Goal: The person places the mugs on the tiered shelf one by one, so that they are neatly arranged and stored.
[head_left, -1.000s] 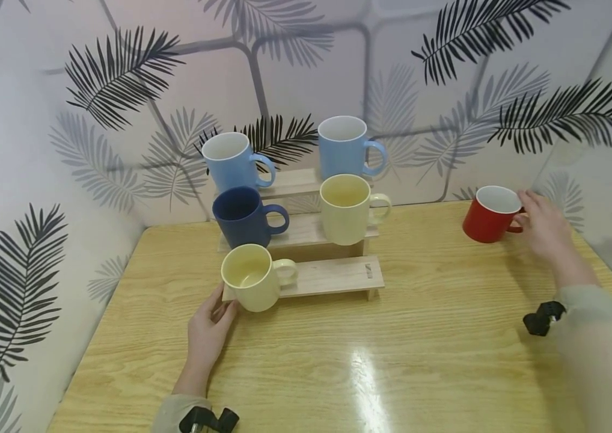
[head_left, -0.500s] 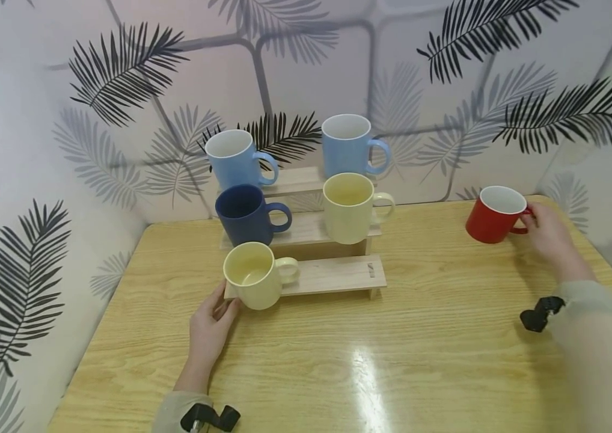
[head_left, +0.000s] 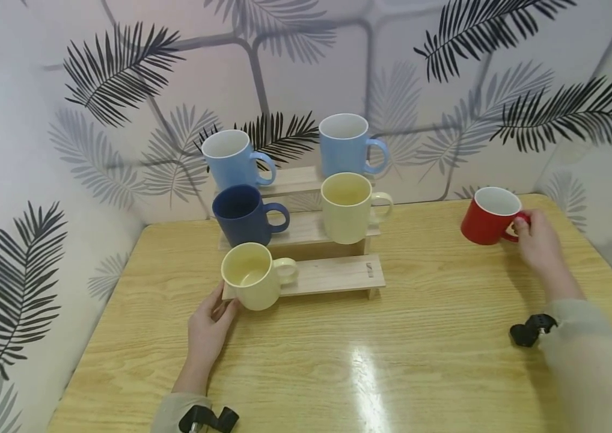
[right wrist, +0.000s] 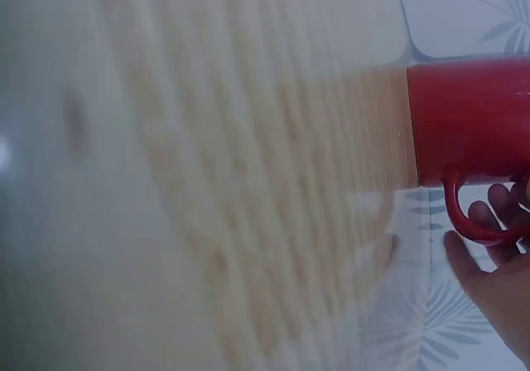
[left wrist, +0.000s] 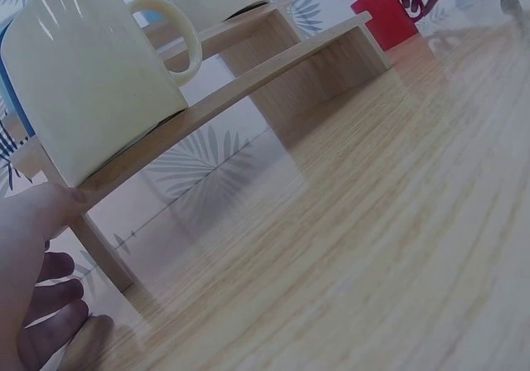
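Note:
My right hand pinches the handle of a red mug with a white inside, at the right rear of the table. The mug stands about upright; its base is at or very close to the tabletop. In the right wrist view, fingers curl at the handle of the red mug. At the left front, my left hand holds the left end of a three-step wooden rack. In the left wrist view, its thumb lies on the shelf end, beside a pale yellow mug.
The rack's bottom step bears a pale yellow mug on its left. Behind it are a dark blue mug and another yellow mug. Two light blue mugs occupy the top step, near the patterned wall. Wooden tabletop lies between rack and red mug.
My right hand has gone from reaching round the red mug's handle to pinching it, and has drawn slightly toward the front. The mug has shifted a little. The left hand stays at the rack.

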